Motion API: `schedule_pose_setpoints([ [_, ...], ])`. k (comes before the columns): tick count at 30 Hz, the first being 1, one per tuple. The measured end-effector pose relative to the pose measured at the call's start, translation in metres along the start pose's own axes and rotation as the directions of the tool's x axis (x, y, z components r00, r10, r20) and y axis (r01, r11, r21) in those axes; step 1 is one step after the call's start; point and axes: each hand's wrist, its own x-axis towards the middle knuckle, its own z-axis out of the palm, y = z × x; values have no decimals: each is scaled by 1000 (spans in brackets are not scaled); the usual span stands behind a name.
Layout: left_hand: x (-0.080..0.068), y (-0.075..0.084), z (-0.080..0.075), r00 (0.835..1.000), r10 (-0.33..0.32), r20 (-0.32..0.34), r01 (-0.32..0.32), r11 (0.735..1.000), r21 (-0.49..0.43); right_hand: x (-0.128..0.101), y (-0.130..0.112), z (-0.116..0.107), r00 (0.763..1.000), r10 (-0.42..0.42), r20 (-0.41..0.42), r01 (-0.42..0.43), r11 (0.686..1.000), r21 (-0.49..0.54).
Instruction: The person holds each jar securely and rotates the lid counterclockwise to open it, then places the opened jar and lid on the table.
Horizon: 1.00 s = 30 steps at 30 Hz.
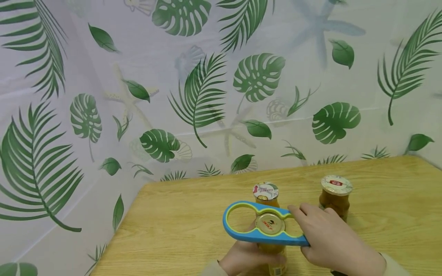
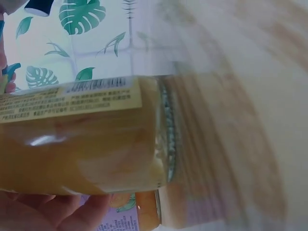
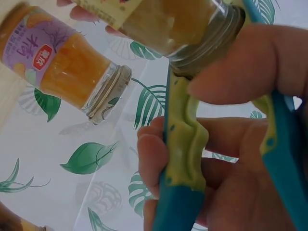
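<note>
My left hand (image 1: 241, 257) grips a glass jar of yellowish contents (image 2: 82, 154) from the side, its fingers (image 2: 89, 211) curled round the body. In the head view the jar stands upright and shows a gold metal lid (image 1: 270, 224). Around that lid sits the middle opening of a blue jar opener (image 1: 272, 236) with a yellow-green inner lining. The right hand (image 1: 331, 237) holds the opener's right end. In the right wrist view its thumb (image 3: 240, 72) lies across the opener close to the jar's neck, with other fingers behind the handle.
Just behind the gripped jar stands an orange-filled jar (image 3: 74, 62) with a purple label and printed lid (image 1: 265, 191). A darker jar (image 1: 336, 195) with a white lid is beyond the right hand. The wooden table (image 1: 179, 222) meets a leaf-patterned cloth (image 1: 207, 161) behind.
</note>
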Motion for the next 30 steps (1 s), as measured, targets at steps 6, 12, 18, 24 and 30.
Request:
schedule_pose_setpoints([
  [6, -6, 5, 7, 997, 37, -65, -39, 999, -32, -1, 0, -1, 999, 5, 46, -8, 998, 65],
  [12, -10, 20, 12, 989, 114, -96, -115, 993, -14, -6, 1, -5, 999, -35, -38, 37, 998, 56],
  [18, -9, 23, 14, 930, 334, -153, -321, 941, 104, -6, -8, -14, 949, -106, -297, 79, 992, -99],
  [24, -11, 28, 18, 868, 436, -239, -382, 892, 241, -2, -22, -19, 868, -139, -476, 50, 980, -195],
  [30, -8, 12, 16, 823, 466, -326, -407, 883, 235, 3, -29, -18, 837, -147, -527, 38, 976, -213],
])
